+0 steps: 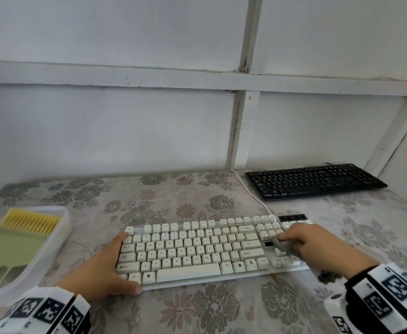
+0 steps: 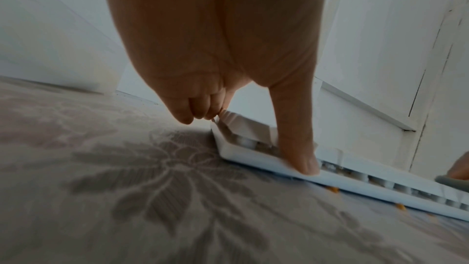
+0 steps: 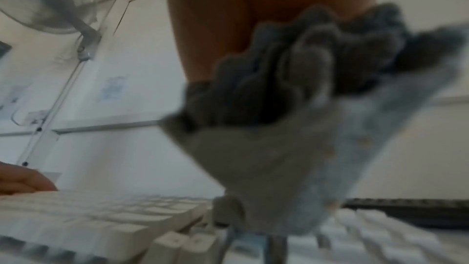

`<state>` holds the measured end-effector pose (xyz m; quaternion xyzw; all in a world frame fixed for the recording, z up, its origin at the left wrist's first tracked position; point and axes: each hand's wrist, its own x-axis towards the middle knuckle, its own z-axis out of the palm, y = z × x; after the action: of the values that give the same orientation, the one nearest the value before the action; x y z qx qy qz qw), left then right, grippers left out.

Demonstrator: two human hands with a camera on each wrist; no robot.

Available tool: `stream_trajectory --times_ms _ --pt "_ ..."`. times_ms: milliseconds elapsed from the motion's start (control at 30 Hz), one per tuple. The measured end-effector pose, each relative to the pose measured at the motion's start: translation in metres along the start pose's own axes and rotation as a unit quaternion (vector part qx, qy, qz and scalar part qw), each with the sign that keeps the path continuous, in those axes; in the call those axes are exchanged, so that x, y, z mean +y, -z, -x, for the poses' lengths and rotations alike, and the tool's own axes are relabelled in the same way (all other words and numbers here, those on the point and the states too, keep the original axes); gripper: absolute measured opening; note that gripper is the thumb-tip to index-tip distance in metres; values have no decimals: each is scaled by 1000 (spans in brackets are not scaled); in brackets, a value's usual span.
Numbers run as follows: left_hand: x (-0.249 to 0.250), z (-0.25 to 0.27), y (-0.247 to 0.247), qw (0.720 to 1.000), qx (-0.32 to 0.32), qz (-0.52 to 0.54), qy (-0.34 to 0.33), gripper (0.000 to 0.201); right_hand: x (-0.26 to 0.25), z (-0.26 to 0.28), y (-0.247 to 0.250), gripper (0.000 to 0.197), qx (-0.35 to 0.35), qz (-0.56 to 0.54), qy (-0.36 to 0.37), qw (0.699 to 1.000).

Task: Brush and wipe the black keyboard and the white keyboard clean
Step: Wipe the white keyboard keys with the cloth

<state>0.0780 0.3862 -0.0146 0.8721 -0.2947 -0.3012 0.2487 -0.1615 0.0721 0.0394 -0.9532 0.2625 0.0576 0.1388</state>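
Observation:
The white keyboard [image 1: 197, 249] lies in front of me on the flowered tablecloth. My left hand [image 1: 110, 261] grips its left end. The thumb [image 2: 302, 154] presses the front edge and the curled fingers [image 2: 193, 111] hook the far left corner. My right hand [image 1: 303, 239] holds a bunched grey cloth [image 1: 284, 247] down on the keys at the keyboard's right side. In the right wrist view the cloth [image 3: 291, 148] hangs from the palm onto the white keys [image 3: 101, 214]. The black keyboard [image 1: 315, 180] lies at the back right, apart from both hands.
A clear plastic tray [image 1: 60, 237] at the left holds a yellow-bristled brush [image 1: 30, 221] and a green dustpan [image 1: 12, 247]. The white keyboard's cable [image 1: 253, 194] runs back toward the wall. Small orange crumbs [image 2: 332, 189] lie by the keyboard's front edge. The wall is close behind the table.

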Motion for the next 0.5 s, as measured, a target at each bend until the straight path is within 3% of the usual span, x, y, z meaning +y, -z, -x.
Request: stream_trajectory --times_ms 100,200,267,400,500 --pt "2 1 0 1000 10 -4 2 129 -1 -2 7 28 -25 8 -13 1000" --pt "4 2 -1 1000 10 1 3 127 -14 -13 7 27 14 30 -2 999" --pt "5 3 0 1000 -4 1 3 138 -24 -21 4 29 40 48 28 998" --pt "7 5 2 1000 -16 5 -7 162 -26 -27 -13 30 6 97 80 992" --pt "7 7 3 1000 -15 5 -10 164 -13 -22 -19 25 21 96 106 990"
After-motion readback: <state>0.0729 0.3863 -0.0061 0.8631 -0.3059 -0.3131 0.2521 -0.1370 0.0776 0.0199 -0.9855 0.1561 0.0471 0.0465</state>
